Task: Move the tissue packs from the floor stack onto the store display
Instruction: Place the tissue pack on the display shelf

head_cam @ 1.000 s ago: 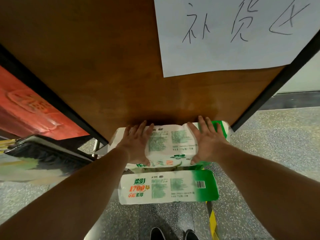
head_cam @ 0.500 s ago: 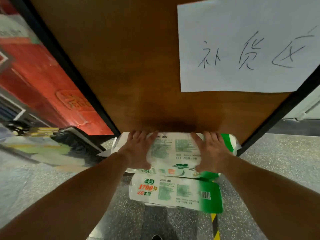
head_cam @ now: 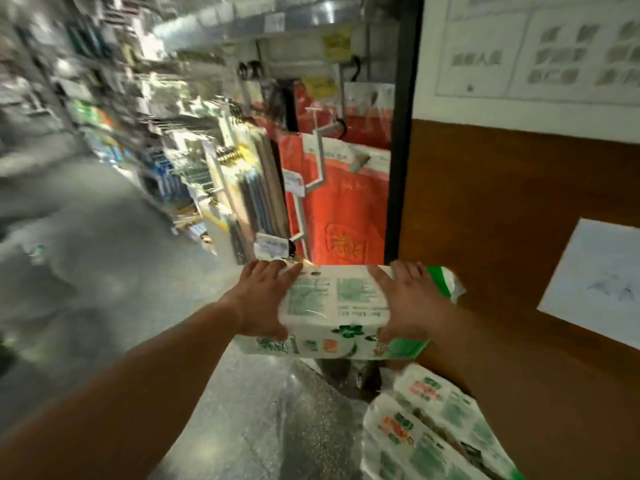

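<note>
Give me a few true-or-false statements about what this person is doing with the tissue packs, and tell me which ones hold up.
1. Both hands hold one tissue pack. True: the left hand and right hand grip its two ends.
2. The held pack rests on the floor. False: it is lifted clear of the floor.
3. More packs lie at lower right. True.
4. The sheet of paper lies on the floor. False: it is stuck on the brown panel.
5. Red bags hang beyond the pack. True.

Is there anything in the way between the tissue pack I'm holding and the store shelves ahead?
Nothing visible blocks it. The tissue pack is held up between the left hand and right hand, with open floor toward the blurred shelves.
</note>
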A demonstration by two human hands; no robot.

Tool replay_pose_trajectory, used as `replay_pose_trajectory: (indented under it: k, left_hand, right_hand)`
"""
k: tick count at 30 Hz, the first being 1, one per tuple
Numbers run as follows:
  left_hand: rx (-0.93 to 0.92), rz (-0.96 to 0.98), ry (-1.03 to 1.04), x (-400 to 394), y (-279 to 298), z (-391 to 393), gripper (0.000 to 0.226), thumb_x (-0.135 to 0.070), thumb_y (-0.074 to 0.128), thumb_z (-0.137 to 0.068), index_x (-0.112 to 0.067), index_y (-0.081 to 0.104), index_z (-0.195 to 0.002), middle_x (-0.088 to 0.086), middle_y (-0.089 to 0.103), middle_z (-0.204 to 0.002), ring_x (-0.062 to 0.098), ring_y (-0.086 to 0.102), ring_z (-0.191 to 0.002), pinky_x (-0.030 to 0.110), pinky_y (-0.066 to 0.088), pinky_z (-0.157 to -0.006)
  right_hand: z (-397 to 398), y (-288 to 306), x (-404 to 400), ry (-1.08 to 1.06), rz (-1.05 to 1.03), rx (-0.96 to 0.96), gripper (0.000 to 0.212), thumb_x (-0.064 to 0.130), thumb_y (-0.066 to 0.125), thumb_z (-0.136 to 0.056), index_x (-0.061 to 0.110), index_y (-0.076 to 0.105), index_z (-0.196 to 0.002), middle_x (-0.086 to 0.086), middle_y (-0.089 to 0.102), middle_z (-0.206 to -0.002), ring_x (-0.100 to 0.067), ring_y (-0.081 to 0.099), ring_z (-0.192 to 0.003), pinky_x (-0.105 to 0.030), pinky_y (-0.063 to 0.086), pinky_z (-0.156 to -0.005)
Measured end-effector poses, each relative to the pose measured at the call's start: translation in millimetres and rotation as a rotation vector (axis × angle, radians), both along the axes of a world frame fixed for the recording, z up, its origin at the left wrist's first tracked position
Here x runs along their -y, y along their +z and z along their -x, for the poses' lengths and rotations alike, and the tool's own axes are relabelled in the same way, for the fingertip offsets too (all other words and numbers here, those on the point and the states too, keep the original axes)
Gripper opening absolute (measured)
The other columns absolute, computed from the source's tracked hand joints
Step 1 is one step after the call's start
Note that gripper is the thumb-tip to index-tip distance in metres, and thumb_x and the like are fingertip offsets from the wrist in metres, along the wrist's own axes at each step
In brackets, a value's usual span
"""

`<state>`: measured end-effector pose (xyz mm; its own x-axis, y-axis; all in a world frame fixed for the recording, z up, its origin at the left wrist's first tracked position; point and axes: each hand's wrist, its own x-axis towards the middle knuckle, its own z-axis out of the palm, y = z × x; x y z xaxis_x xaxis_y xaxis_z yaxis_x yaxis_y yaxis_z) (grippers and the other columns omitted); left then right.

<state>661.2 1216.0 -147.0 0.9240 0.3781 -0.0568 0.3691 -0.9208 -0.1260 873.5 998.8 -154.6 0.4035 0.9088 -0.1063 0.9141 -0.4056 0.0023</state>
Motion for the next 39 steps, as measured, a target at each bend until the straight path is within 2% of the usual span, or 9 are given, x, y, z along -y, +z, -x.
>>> replay_pose_trajectory:
  k: [2, 11, 14, 17, 19, 22, 26, 29, 39]
  left_hand:
    - [0.035, -0.018, 0.092, -21.0, 28.2, 54.8, 0.136, -0.073, 0.073, -0.054, -0.030, 0.001, -0.160, 0.006, 0.026, -0.156, 0.029, 0.021, -0.143, 0.049, 0.008, -0.123]
    - [0.146, -0.108, 0.554, -79.9, 125.3, 328.9, 0.134, -0.074, 0.068, -0.052, -0.033, 0.001, -0.160, 0.008, 0.023, -0.160, 0.030, 0.018, -0.146, 0.048, 0.007, -0.124]
    - [0.183, -0.130, 0.687, -88.9, 149.6, 421.9, 0.131, -0.070, 0.074, -0.057, -0.034, 0.001, -0.160, 0.006, 0.024, -0.157, 0.028, 0.017, -0.144, 0.048, 0.007, -0.124]
    - [0.199, -0.145, 0.823, -89.1, 170.0, 502.9, 0.130, -0.070, 0.075, -0.058, -0.039, 0.002, -0.159, 0.001, 0.021, -0.158, 0.026, 0.013, -0.146, 0.048, 0.003, -0.124]
    - [0.194, -0.143, 0.911, -87.5, 180.2, 550.7, 0.132, -0.078, 0.068, -0.051, -0.041, 0.001, -0.159, 0.000, 0.021, -0.158, 0.026, 0.013, -0.146, 0.049, 0.003, -0.124]
    - [0.169, -0.185, 1.022, -85.0, 193.2, 613.9, 0.137, -0.087, 0.052, -0.040, -0.040, 0.004, -0.159, 0.001, 0.023, -0.157, 0.026, 0.018, -0.144, 0.046, 0.005, -0.124]
    - [0.169, -0.277, 1.122, -89.5, 197.3, 690.7, 0.130, -0.071, 0.079, -0.055, -0.035, 0.010, -0.160, 0.004, 0.027, -0.155, 0.027, 0.022, -0.140, 0.040, 0.007, -0.121]
    - [0.152, -0.318, 1.215, -101.3, 195.4, 742.6, 0.130, -0.069, 0.081, -0.056, -0.035, 0.011, -0.160, 0.003, 0.028, -0.155, 0.026, 0.023, -0.140, 0.040, 0.008, -0.120]
    - [0.147, -0.384, 1.493, -174.1, 214.5, 895.8, 0.131, -0.068, 0.082, -0.056, -0.042, 0.005, -0.159, -0.001, 0.026, -0.154, 0.024, 0.022, -0.140, 0.042, 0.008, -0.122]
  right_hand:
    - [31.6, 25.7, -43.6, 0.095, -0.022, -0.003, 0.130, 0.074, 0.071, -0.067, 0.030, -0.011, -0.158, -0.018, 0.004, -0.163, -0.039, 0.004, -0.150, -0.055, -0.001, -0.123]
    - [243.3, 134.4, -223.8, 0.563, -0.149, 0.112, 0.128, 0.075, 0.069, -0.065, 0.028, -0.006, -0.159, -0.018, 0.020, -0.155, -0.038, 0.019, -0.142, -0.051, 0.010, -0.121]
    - [328.4, 159.5, -271.6, 0.678, -0.165, 0.071, 0.128, 0.069, 0.074, -0.067, 0.032, -0.007, -0.158, -0.014, 0.014, -0.158, -0.036, 0.010, -0.146, -0.050, 0.003, -0.121]
    - [408.7, 175.1, -310.5, 0.802, -0.219, 0.069, 0.129, 0.068, 0.077, -0.065, 0.032, -0.004, -0.158, -0.012, 0.017, -0.156, -0.035, 0.016, -0.144, -0.048, 0.008, -0.121]
    - [458.9, 182.8, -331.3, 0.873, -0.239, 0.061, 0.129, 0.067, 0.078, -0.064, 0.032, -0.003, -0.159, -0.011, 0.019, -0.154, -0.034, 0.017, -0.142, -0.047, 0.010, -0.120]
    - [529.8, 193.3, -363.0, 0.976, -0.266, 0.056, 0.129, 0.068, 0.077, -0.062, 0.032, -0.002, -0.158, -0.012, 0.022, -0.151, -0.034, 0.021, -0.140, -0.047, 0.014, -0.119]
    - [616.7, 199.2, -406.7, 1.115, -0.290, 0.031, 0.130, 0.067, 0.076, -0.063, 0.031, -0.004, -0.158, -0.013, 0.022, -0.150, -0.033, 0.023, -0.138, -0.048, 0.016, -0.119]
    - [677.0, 201.4, -441.1, 1.208, -0.300, 0.024, 0.129, 0.064, 0.076, -0.065, 0.029, -0.005, -0.159, -0.014, 0.018, -0.156, -0.034, 0.020, -0.142, -0.048, 0.012, -0.121]
    - [873.8, 227.6, -588.2, 1.524, -0.368, -0.042, 0.129, 0.061, 0.080, -0.063, 0.030, -0.002, -0.157, -0.011, 0.027, -0.144, -0.032, 0.023, -0.137, -0.051, 0.011, -0.120]
